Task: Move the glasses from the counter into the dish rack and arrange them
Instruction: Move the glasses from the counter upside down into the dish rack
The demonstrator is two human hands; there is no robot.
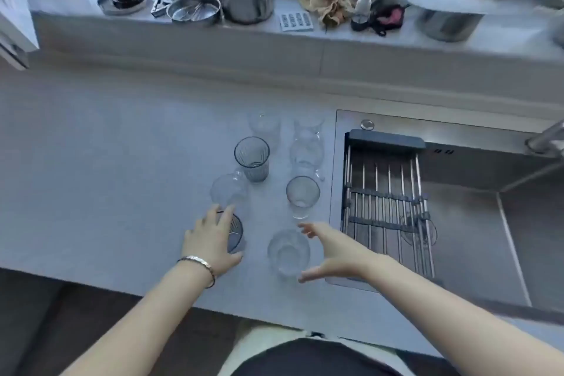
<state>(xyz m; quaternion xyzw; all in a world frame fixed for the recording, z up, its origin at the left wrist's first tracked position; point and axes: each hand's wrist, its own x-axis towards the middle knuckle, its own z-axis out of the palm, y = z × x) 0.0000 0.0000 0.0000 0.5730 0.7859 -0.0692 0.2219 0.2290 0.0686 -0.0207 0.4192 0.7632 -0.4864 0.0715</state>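
Colours: pale grey-blue counter (pixel 106 162), mostly clear glassware.
Two smoky grey tumblers with vertical ribbing: one upright (pixel 252 159), one under the left hand (pixel 210 238). Other glasses colourless. Rack (pixel 387 210): silver rods, dark end bar. Silver bracelet (pixel 200 262) on the wrist.

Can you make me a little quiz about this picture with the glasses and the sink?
1. True or false: the dish rack over the sink already holds several glasses.
2. Which hand rests on the dark ribbed glass nearest the person?
3. The right hand is: A) gripping a glass, B) open beside the clear glass, C) in the sink.

Key:
1. False, no glass plainly stands in it.
2. The left hand, the one with the bracelet.
3. B.
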